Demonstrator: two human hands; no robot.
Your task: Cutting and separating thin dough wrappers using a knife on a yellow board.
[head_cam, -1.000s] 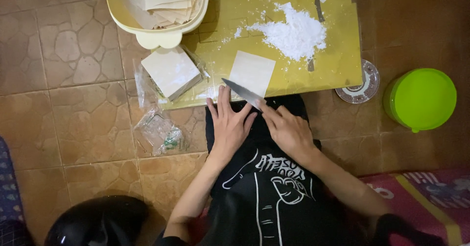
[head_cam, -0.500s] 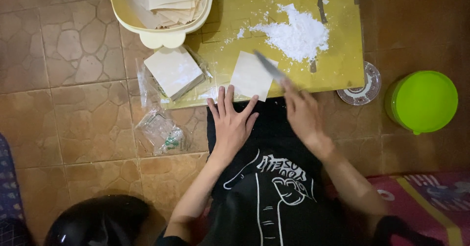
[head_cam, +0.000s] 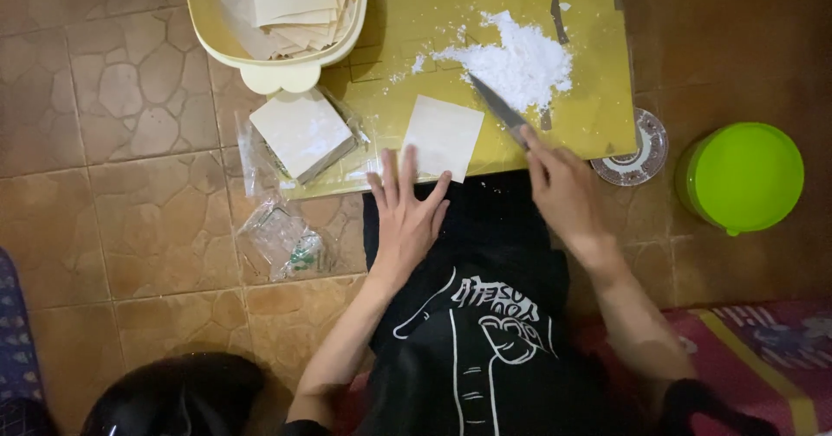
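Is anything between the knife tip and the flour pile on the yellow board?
Nothing visible. The knife in the right hand already has its tip at the edge of the white flour pile. The square wrapper lies apart, left of the blade, by the left hand.

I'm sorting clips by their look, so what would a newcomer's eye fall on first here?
Most striking is the white powder heap on the yellow board, with the right hand holding a knife whose tip reaches it. Next comes the pale square sheet at the board's near edge, the left hand spread flat just below it. At far right a bright green lidded tub stands on the brown tiled floor.
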